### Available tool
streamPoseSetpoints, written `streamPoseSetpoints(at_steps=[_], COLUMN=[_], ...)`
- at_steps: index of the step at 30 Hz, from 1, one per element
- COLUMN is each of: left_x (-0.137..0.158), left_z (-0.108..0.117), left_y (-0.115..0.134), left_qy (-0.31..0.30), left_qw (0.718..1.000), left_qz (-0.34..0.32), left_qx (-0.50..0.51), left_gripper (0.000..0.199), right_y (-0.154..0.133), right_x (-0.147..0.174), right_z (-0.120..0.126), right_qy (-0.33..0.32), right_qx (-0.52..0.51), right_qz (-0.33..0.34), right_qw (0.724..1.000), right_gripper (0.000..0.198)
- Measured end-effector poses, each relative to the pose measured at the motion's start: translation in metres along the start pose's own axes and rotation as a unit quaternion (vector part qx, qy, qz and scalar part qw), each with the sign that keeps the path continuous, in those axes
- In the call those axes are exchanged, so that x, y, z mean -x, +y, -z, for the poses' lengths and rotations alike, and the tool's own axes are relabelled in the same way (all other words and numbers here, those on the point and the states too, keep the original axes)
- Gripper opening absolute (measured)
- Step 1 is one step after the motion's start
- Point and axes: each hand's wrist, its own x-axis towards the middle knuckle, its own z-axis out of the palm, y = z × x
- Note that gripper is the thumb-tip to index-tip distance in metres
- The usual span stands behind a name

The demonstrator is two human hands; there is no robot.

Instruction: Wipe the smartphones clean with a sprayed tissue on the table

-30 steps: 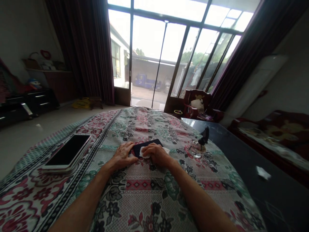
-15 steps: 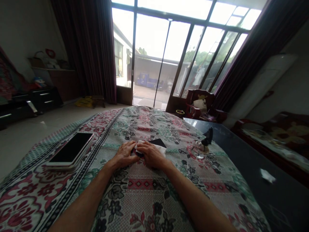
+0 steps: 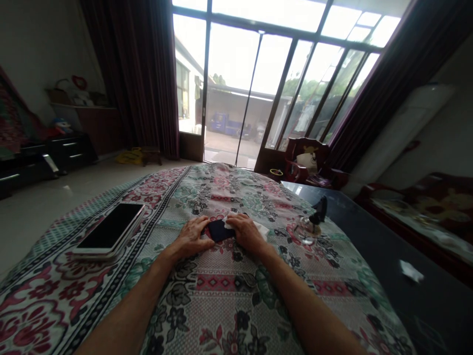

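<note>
A dark, flat phone (image 3: 220, 230) lies on the patterned tablecloth (image 3: 218, 310), its right part covered by a hand. My left hand (image 3: 191, 237) is closed on the phone's left end, with the thumb along the near edge. Over the right part rests my right hand (image 3: 248, 234), its fingers bent around a white tissue (image 3: 263, 230) that presses on the phone's surface. Some of the tissue sticks out to the right of that hand. A clear spray bottle (image 3: 307, 231) with a black nozzle stands to the right.
A larger white-edged phone (image 3: 111, 228) lies at the left, on top of another flat thing. Beyond the bottle, a dark glossy table (image 3: 369, 246) holds a crumpled white tissue piece (image 3: 411, 271). A wooden chair (image 3: 308, 158) stands by the glass doors (image 3: 232, 108).
My right hand has slid right across the phone with the tissue, uncovering the phone's dark middle. My left hand has stayed at the left end.
</note>
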Motion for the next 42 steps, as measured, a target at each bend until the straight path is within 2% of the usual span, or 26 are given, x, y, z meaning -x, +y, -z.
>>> streamPoseSetpoints(at_steps=[5,9,12,15,21,24,29,33,37,40,42], left_x=[-0.001,-0.002,-0.001,-0.001,0.0,0.0,0.001,0.002,0.003,0.003,0.002], left_z=[-0.003,-0.004,-0.005,-0.004,-0.001,-0.001,0.0,0.0,-0.002,-0.004,-0.006], left_y=[-0.004,-0.005,-0.005,-0.004,0.0,0.001,0.002,0.005,0.008,0.008,0.005], left_qy=[-0.002,-0.001,0.001,-0.002,-0.005,0.003,0.005,0.008,0.038,0.045,0.049], left_qw=[1.0,1.0,1.0,1.0,1.0,1.0,1.0,1.0,0.999,0.999,0.999], left_qz=[-0.003,-0.012,-0.005,0.002,0.002,-0.004,-0.006,0.003,0.006,0.003,0.002], left_qx=[-0.007,-0.016,-0.021,-0.023,-0.012,-0.002,-0.005,-0.007,-0.01,-0.014,-0.015], left_gripper=[0.067,0.065,0.064,0.065,0.065,0.063,0.064,0.067,0.062,0.061,0.062], right_y=[-0.012,-0.022,-0.026,-0.021,0.005,0.01,0.007,0.008,0.007,-0.005,-0.016], right_x=[-0.005,-0.007,-0.003,0.004,0.01,0.01,0.011,0.012,0.01,0.007,0.005], right_z=[-0.011,-0.016,-0.01,0.002,0.021,0.021,0.019,0.021,0.016,0.005,-0.003], right_qy=[-0.047,-0.076,-0.088,-0.091,-0.046,-0.06,-0.035,-0.04,0.016,0.066,0.068], right_qx=[0.018,-0.019,-0.051,-0.065,-0.053,-0.056,-0.039,0.002,0.03,-0.006,-0.029], right_qz=[0.061,0.115,0.136,0.115,-0.003,0.005,-0.003,-0.006,-0.045,-0.03,-0.008], right_qw=[0.997,0.99,0.985,0.987,0.998,0.997,0.999,0.999,0.998,0.997,0.997], right_gripper=[0.041,0.043,0.042,0.042,0.034,0.035,0.037,0.019,0.02,0.02,0.018])
